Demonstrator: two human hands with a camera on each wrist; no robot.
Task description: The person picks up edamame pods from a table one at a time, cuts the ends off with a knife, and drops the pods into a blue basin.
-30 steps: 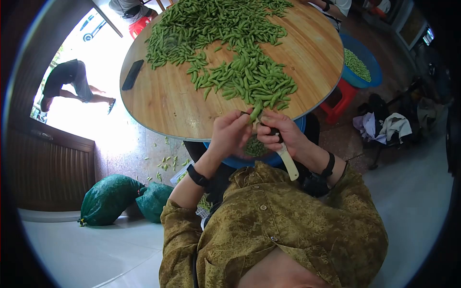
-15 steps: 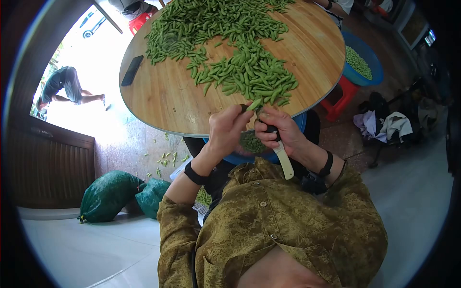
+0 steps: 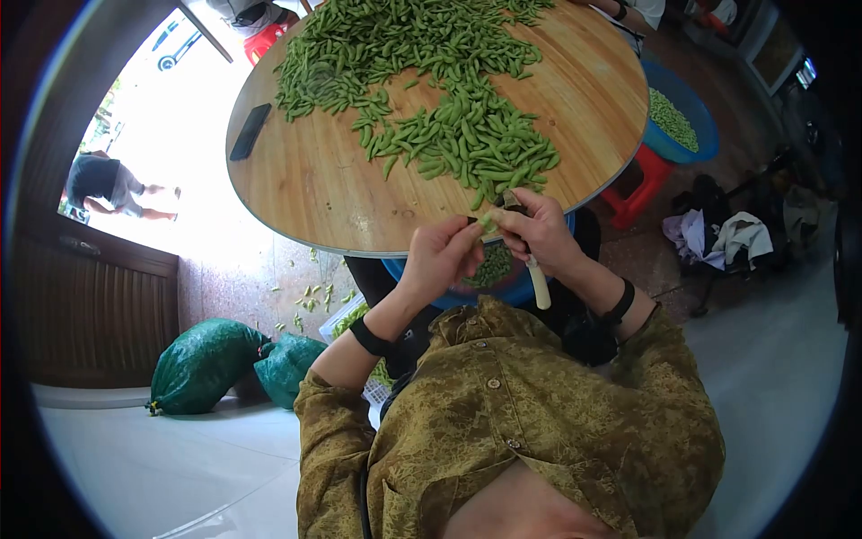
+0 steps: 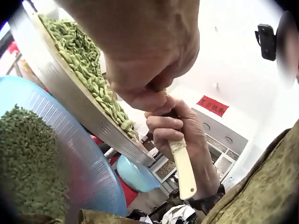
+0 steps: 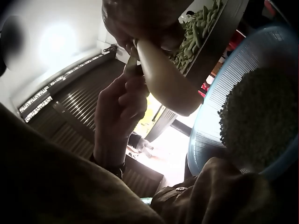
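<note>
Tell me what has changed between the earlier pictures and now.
The left hand brought the green pod toward the body; the right hand, with the cream-handled tool, shifted slightly toward the table. The figure outside moved left. Both hands keep their holds. The pod pile stayed.

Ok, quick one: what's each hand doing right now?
Left hand: fingers closed, pinching a green bean pod.
Right hand: closed, fingers curled round a cream-handled knife.
</note>
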